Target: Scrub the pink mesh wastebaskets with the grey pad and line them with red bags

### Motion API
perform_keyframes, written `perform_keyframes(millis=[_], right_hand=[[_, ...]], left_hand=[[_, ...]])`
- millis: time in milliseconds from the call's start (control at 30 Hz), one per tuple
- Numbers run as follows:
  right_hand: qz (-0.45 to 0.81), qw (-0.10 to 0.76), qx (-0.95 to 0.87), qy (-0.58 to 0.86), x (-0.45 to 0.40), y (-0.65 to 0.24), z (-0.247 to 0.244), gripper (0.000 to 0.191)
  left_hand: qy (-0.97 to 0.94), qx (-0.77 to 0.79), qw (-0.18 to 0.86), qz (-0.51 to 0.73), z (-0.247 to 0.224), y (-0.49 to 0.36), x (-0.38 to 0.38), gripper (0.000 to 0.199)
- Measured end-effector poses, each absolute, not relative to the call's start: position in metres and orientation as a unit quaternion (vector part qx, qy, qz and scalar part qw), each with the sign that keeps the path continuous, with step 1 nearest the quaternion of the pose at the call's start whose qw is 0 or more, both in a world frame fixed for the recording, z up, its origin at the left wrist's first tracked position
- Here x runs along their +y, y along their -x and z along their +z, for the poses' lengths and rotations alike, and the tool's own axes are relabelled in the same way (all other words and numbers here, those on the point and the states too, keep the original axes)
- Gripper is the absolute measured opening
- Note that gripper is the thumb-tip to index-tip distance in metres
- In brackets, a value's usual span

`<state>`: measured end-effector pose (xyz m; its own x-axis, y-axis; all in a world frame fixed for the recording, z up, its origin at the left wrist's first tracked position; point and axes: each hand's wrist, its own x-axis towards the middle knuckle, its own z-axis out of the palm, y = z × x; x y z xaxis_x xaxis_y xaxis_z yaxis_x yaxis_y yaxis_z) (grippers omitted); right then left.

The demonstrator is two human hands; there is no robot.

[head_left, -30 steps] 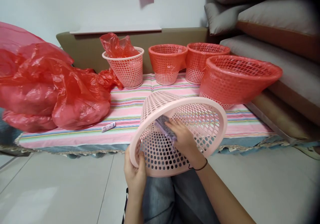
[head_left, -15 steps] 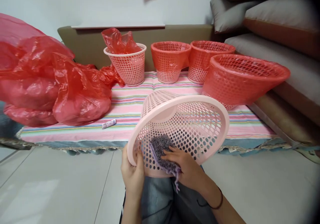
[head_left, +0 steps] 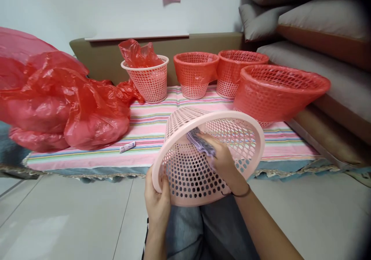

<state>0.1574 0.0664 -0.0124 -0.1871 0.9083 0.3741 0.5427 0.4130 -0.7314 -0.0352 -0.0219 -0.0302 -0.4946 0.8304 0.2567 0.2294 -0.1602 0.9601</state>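
A pale pink plastic basket (head_left: 185,118) with a lattice wall lies tilted over my lap, its mouth facing me. My left hand (head_left: 158,198) grips its rim at the lower left, thumb inside and fingers behind. Reaching in through the mouth, my right hand (head_left: 222,159) is closed on a grey and purple cloth (head_left: 199,140). The cloth is deep inside, near the basket's bottom; whether it touches the bottom I cannot tell.
Behind, on a striped cloth (head_left: 150,136), stand several baskets with red liners, one a tilted basket (head_left: 278,97). Red plastic bags (head_left: 87,113) pile up at left beside a small white tube (head_left: 127,147). Cushions (head_left: 319,70) are stacked at right.
My right hand has moved the cloth from the basket's near lower wall up and deeper inside, towards its bottom. My left hand still holds the rim.
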Motion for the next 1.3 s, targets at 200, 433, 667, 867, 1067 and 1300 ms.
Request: perform_keyframes(millis=[200,433,667,867,1067,1300], right_hand=[[0.171,0.222,-0.804,0.524,0.094,-0.122,-0.056,0.050],[0.200,0.135,-0.834,0.496,0.093,-0.129,-0.062,0.050],[0.214,0.144,-0.792,0.553,0.113,-0.121,-0.043,0.046],[0.195,0.125,-0.756,0.613,0.115,-0.099,-0.055,0.041],[0.222,0.170,-0.751,0.599,0.115,-0.105,-0.053,0.040],[0.268,0.221,-0.737,0.580,0.118,-0.110,-0.061,0.042]], left_hand=[[-0.431,0.602,0.250,0.624,-0.032,0.036,-0.023,0.049],[-0.432,0.610,0.239,0.620,-0.027,0.036,-0.022,0.040],[-0.447,0.602,0.232,0.619,-0.026,0.034,-0.023,0.033],[-0.424,0.607,0.245,0.626,-0.030,0.033,-0.023,0.041],[-0.399,0.616,0.249,0.631,-0.032,0.033,-0.025,0.045],[-0.404,0.616,0.249,0.629,-0.032,0.031,-0.024,0.041]])
